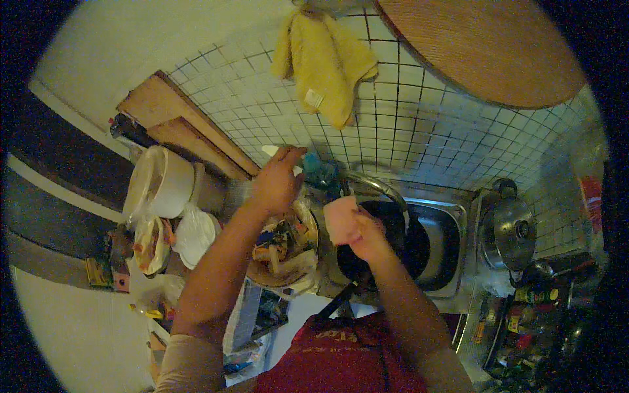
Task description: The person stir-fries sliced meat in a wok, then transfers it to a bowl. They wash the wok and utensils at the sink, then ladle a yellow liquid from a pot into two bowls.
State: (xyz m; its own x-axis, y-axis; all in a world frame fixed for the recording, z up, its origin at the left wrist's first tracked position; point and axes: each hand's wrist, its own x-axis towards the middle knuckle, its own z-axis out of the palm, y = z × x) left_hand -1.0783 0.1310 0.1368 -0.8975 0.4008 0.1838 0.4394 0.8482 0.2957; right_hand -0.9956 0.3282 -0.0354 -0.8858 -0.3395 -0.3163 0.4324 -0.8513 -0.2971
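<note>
My right hand grips a pink sponge or cloth above the sink. Below it a dark pan lies in the steel sink, its handle pointing toward me. At the back, my left hand is on the white top of a bottle with blue-green contents; how its fingers close on it is partly hidden. The curved metal faucet arches over the pan. Left of the sink stands a round container with mixed small items inside.
A yellow towel hangs on the tiled wall. On the left are a white tub, plastic bags and wooden boards. A lidded metal pot stands right of the sink, with bottles and jars nearer me. A round wooden surface is at the upper right.
</note>
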